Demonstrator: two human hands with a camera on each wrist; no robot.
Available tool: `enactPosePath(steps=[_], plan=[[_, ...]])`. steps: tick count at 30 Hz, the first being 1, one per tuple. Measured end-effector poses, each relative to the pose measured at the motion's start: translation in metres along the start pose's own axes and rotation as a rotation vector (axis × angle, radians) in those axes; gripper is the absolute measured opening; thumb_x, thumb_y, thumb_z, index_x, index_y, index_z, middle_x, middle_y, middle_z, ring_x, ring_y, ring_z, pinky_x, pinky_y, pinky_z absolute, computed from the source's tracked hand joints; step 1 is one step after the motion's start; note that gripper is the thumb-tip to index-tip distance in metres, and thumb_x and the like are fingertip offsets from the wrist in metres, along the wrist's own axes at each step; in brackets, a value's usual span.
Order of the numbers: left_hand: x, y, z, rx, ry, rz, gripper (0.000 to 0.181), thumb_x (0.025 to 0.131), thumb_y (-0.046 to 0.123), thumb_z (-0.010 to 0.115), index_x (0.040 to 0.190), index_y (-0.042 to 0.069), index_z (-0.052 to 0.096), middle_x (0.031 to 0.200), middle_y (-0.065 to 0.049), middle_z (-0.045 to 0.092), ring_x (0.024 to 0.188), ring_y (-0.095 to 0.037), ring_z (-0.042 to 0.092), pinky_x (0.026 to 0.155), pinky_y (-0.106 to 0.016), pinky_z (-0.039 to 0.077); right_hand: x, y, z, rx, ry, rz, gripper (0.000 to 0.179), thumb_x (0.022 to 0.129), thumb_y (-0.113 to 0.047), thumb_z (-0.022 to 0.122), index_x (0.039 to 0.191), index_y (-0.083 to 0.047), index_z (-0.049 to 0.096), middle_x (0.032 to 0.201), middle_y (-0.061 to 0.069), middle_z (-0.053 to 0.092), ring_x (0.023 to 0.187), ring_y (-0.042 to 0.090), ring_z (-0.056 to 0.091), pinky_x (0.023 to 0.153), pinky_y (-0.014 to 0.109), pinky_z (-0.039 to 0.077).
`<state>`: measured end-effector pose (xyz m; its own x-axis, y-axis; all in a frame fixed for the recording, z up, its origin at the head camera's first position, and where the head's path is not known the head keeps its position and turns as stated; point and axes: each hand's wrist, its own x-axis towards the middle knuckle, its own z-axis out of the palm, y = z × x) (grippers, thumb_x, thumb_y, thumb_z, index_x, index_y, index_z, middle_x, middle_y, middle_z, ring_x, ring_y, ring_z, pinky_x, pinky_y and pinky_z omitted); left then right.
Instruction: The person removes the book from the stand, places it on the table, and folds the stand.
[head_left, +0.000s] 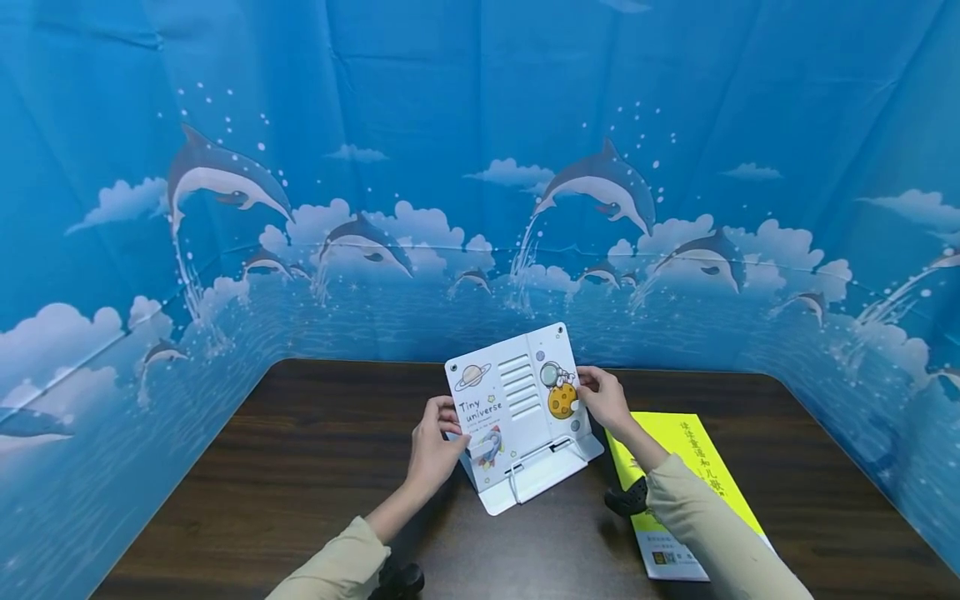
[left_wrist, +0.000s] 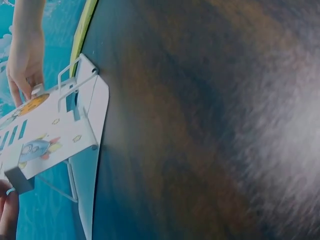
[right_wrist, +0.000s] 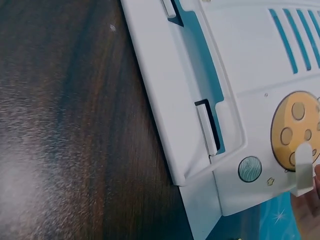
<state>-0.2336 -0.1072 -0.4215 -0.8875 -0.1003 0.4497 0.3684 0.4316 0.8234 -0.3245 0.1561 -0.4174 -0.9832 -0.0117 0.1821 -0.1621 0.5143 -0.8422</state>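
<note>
A white folding book stand (head_left: 536,432) printed with a planet, a rocket and "Tiny universe" stands propped up on the table, turned slightly. My left hand (head_left: 435,447) holds its left edge, thumb in front and fingers partly behind. On the opposite edge, my right hand (head_left: 606,403) grips beside the orange moon print, its fingertips partly hidden. The left wrist view shows a white side clip (left_wrist: 20,172) near the left fingers and a wire page holder (left_wrist: 67,80) raised at the ledge. In the right wrist view, another clip (right_wrist: 303,172) sits over the moon.
A yellow book (head_left: 708,454) with Chinese print lies under my right forearm, right of the stand. The dark wooden table (head_left: 315,450) reaches back to a blue curtain (head_left: 420,100) with dolphins.
</note>
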Motion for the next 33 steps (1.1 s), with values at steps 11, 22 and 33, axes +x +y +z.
enactPosePath(steps=[11, 22, 33], plan=[[0.028, 0.011, -0.014, 0.022, -0.028, 0.055, 0.044, 0.074, -0.007, 0.063, 0.115, -0.001, 0.049, 0.089, -0.010, 0.058, 0.072, -0.017, 0.060, 0.065, -0.028, 0.050, -0.034, -0.023, -0.005, -0.053, 0.053, 0.001, 0.039, 0.086, -0.013, 0.059, 0.120, 0.002, 0.051, 0.108, 0.018, 0.056, 0.098, 0.029, 0.054, 0.083, 0.039, 0.049], [0.050, 0.021, -0.023, 0.044, -0.019, 0.111, 0.054, 0.070, -0.011, 0.064, 0.121, -0.001, 0.049, 0.093, -0.014, 0.061, 0.073, -0.021, 0.061, 0.060, -0.024, 0.050, -0.088, -0.027, 0.019, 0.122, 0.004, 0.246, 0.048, 0.080, -0.015, 0.067, 0.119, 0.004, 0.047, 0.105, 0.018, 0.057, 0.090, 0.026, 0.058, 0.074, 0.033, 0.052], [0.046, 0.018, -0.018, 0.046, -0.043, 0.127, 0.056, 0.069, -0.015, 0.065, 0.121, -0.003, 0.048, 0.092, -0.015, 0.058, 0.074, -0.022, 0.059, 0.058, -0.025, 0.050, -0.110, -0.026, 0.048, 0.307, 0.009, 0.414, 0.057, 0.081, -0.014, 0.067, 0.124, 0.011, 0.039, 0.105, 0.024, 0.055, 0.085, 0.023, 0.061, 0.075, 0.034, 0.052]])
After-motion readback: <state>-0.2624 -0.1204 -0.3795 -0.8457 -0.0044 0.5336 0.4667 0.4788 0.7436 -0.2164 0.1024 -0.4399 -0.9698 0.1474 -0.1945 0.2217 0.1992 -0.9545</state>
